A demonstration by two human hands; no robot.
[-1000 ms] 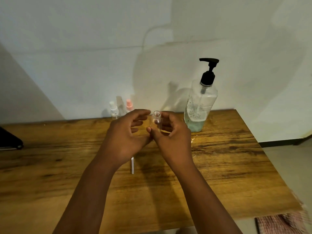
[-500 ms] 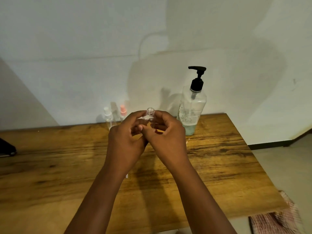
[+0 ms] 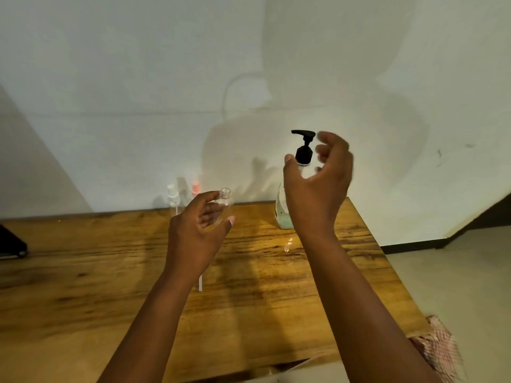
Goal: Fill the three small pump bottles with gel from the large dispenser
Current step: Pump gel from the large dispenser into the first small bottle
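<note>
My left hand (image 3: 197, 230) holds a small clear bottle (image 3: 224, 201) with no cap, upright above the wooden table (image 3: 83, 272). My right hand (image 3: 318, 183) is raised in front of the large dispenser (image 3: 284, 214), fingers loosely spread and empty, just beside its black pump head (image 3: 304, 145). The dispenser has pale green gel at its bottom. Two more small bottles stand at the back by the wall, one with a white top (image 3: 172, 197), one with a pink top (image 3: 195, 187). A thin white pump tube (image 3: 200, 283) lies on the table, partly behind my left wrist.
A dark object (image 3: 12, 244) rests at the table's left edge. A wet smear (image 3: 287, 246) glistens on the wood in front of the dispenser. A checked cloth (image 3: 439, 349) lies on the floor at the right, past the table's corner. The wall runs close behind the table.
My right hand has let go of the small bottle and risen to the right, up to the dispenser's pump. My left hand alone holds the bottle now.
</note>
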